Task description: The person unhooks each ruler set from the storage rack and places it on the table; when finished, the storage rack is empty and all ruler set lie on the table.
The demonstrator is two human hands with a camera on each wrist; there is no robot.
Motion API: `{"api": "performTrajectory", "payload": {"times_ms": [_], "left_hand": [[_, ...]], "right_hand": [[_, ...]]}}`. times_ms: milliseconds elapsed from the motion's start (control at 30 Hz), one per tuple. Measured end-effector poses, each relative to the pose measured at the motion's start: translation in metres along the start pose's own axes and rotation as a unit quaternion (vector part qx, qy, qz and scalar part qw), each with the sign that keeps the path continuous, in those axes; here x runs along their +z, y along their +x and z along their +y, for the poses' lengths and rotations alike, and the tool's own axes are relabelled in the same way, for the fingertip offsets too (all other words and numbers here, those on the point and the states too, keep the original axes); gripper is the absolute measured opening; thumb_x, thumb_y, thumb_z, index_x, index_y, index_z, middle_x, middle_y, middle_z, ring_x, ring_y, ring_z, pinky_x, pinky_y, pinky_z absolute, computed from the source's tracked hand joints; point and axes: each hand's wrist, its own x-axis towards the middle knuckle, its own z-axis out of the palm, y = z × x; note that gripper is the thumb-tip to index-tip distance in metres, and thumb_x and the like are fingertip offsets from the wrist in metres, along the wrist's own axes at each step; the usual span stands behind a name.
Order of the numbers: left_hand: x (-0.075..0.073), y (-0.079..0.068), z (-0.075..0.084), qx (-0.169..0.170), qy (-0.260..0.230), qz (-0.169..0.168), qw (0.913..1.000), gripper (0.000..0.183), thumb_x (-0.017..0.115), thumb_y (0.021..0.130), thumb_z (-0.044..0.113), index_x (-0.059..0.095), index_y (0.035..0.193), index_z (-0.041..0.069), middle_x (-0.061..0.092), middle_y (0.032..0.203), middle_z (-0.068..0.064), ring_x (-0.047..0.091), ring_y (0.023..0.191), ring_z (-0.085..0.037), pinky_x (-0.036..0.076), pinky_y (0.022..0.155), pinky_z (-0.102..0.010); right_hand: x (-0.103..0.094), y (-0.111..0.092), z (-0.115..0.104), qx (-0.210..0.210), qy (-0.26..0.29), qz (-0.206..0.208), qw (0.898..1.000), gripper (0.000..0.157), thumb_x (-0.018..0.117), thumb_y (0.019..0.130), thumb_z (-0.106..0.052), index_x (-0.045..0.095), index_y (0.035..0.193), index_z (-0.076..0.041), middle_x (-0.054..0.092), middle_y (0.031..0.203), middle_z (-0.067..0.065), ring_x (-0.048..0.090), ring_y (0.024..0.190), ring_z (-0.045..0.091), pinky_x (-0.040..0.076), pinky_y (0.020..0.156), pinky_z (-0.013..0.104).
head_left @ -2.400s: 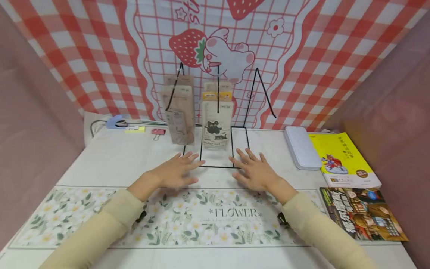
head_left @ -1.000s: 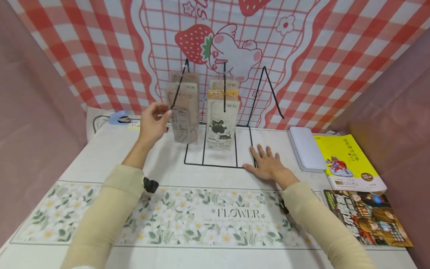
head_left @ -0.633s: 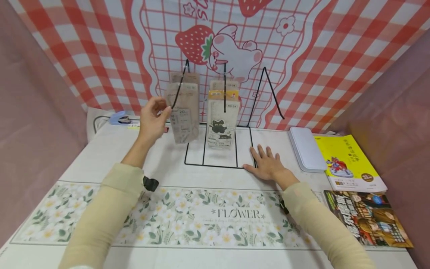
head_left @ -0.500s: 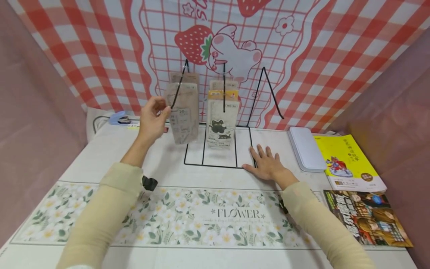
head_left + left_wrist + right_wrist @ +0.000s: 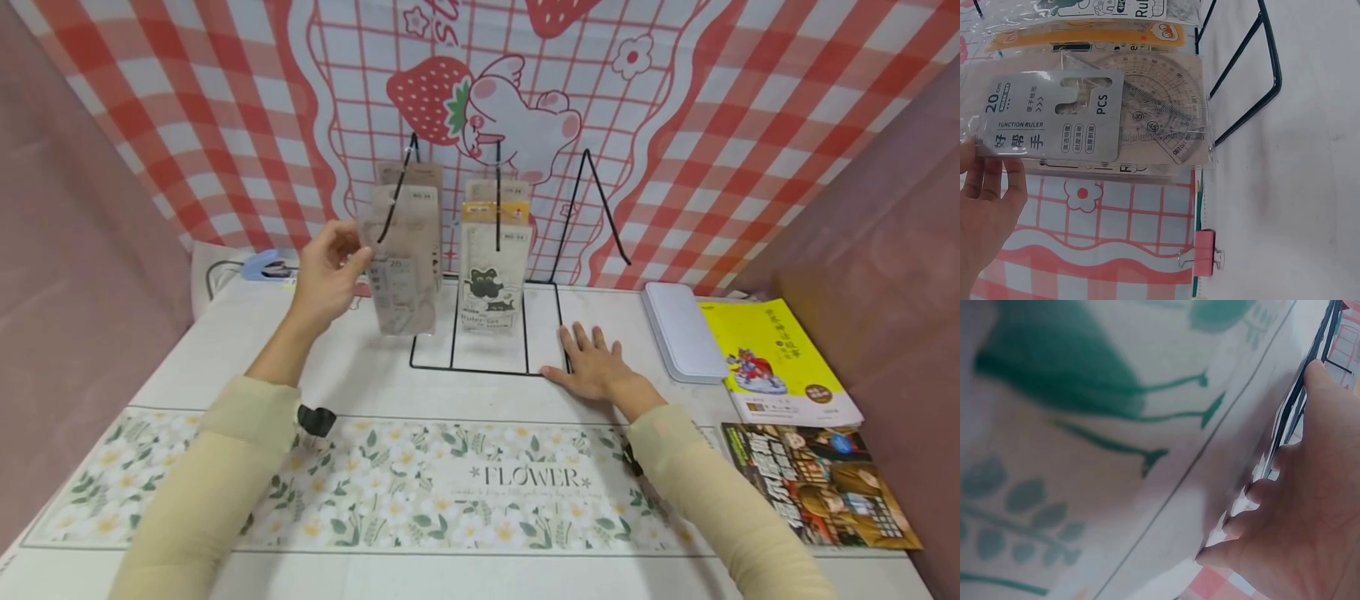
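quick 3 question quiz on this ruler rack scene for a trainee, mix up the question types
1. True or false: the left hand pinches the ruler set packet hanging on the wire rack.
2. Where does the right hand rest? A) on the yellow book B) flat on the table beside the rack's base C) on the white case
3. Fill in: the pink item on the table in the left wrist view is a binder ____.

Key: 1 true; 2 B; 3 clip

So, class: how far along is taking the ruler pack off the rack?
Done: the left hand pinches the front ruler pack; the right hand presses on the rack base. In hand: the pack seems partway along the hook. Left: freeing it; other packs hang untouched.
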Motion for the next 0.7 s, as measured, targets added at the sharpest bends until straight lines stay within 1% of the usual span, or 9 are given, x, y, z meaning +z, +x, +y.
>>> {"api": "performTrajectory", "payload": {"times_ms": [100,200,267,333,433,500,567,633,700], "left_hand": [[-0.006,-0.007,0.003,0.013,-0.013,-0.016,0.9997,0.018,0.057,0.094,0.005,0.053,0.109,-0.003,0.056,0.094,0.012,0.054,0.091,-0.005,0.046,0.078,-0.015],[-0.012,-0.012,0.003,0.034,-0.041,-0.04,0.9978,0.016,0.058,0.093,0.002,0.053,0.106,-0.007,0.056,0.092,0.008,0.053,0.087,-0.006,0.046,0.075,-0.014],[-0.016,-0.016,0.003,0.042,-0.057,-0.059,0.9958,0.012,0.059,0.093,0.002,0.055,0.102,-0.004,0.056,0.091,0.004,0.053,0.083,-0.006,0.047,0.071,-0.015],[-0.02,-0.02,0.002,0.043,-0.077,-0.079,0.993,0.009,0.059,0.092,0.0,0.056,0.1,0.003,0.055,0.088,0.003,0.053,0.081,-0.006,0.049,0.068,-0.014],[-0.028,-0.024,0.004,0.039,-0.1,-0.108,0.9884,0.014,0.059,0.092,0.0,0.057,0.099,0.011,0.056,0.087,0.002,0.054,0.079,-0.006,0.05,0.068,-0.015],[-0.033,-0.026,0.006,0.036,-0.094,-0.126,0.9869,0.012,0.06,0.093,0.004,0.057,0.101,0.013,0.056,0.088,0.003,0.054,0.079,-0.005,0.05,0.069,-0.015],[-0.038,-0.029,0.01,0.033,-0.089,-0.137,0.986,0.013,0.059,0.093,0.003,0.058,0.102,0.013,0.057,0.088,0.005,0.054,0.079,-0.005,0.051,0.07,-0.015],[-0.043,-0.031,0.014,0.03,-0.081,-0.14,0.9863,0.014,0.059,0.093,0.003,0.058,0.101,0.014,0.056,0.087,0.005,0.054,0.078,-0.004,0.051,0.07,-0.014],[-0.047,-0.032,0.019,0.024,-0.083,-0.143,0.986,0.016,0.059,0.092,0.001,0.058,0.1,0.014,0.057,0.087,0.006,0.055,0.078,-0.004,0.052,0.071,-0.014]], "right_hand": [[0.0,-0.001,0.0,-0.005,-0.004,0.003,1.0,0.093,0.033,0.091,-0.073,0.001,0.157,-0.015,0.001,0.164,0.017,0.001,0.149,0.048,0.009,0.116,0.073],[-0.001,-0.002,0.0,-0.007,-0.007,0.007,1.0,0.093,0.032,0.091,-0.073,0.002,0.157,-0.015,0.001,0.164,0.018,0.001,0.149,0.048,0.01,0.115,0.074],[-0.001,-0.002,0.0,-0.009,-0.008,0.011,1.0,0.093,0.033,0.091,-0.073,0.002,0.157,-0.014,0.002,0.164,0.018,0.002,0.149,0.049,0.01,0.115,0.074],[-0.001,-0.002,0.0,-0.009,-0.008,0.012,1.0,0.093,0.033,0.091,-0.073,0.003,0.157,-0.014,0.002,0.164,0.018,0.002,0.149,0.049,0.01,0.115,0.074],[-0.002,-0.003,0.0,-0.011,-0.007,0.01,1.0,0.093,0.034,0.091,-0.073,0.003,0.157,-0.014,0.002,0.164,0.019,0.003,0.148,0.05,0.01,0.114,0.075],[-0.002,-0.003,0.0,-0.012,-0.007,0.01,1.0,0.093,0.034,0.091,-0.073,0.003,0.157,-0.014,0.002,0.164,0.019,0.003,0.148,0.05,0.01,0.114,0.075],[-0.003,-0.004,0.0,-0.013,-0.007,0.011,1.0,0.094,0.034,0.091,-0.073,0.004,0.156,-0.013,0.002,0.163,0.019,0.003,0.148,0.05,0.01,0.114,0.075],[-0.003,-0.004,0.0,-0.014,-0.007,0.011,1.0,0.094,0.033,0.091,-0.073,0.004,0.156,-0.013,0.003,0.163,0.019,0.003,0.148,0.05,0.01,0.114,0.075],[-0.003,-0.004,0.0,-0.015,-0.005,0.011,1.0,0.094,0.034,0.091,-0.073,0.004,0.156,-0.013,0.003,0.163,0.019,0.003,0.148,0.05,0.01,0.114,0.075]]}}
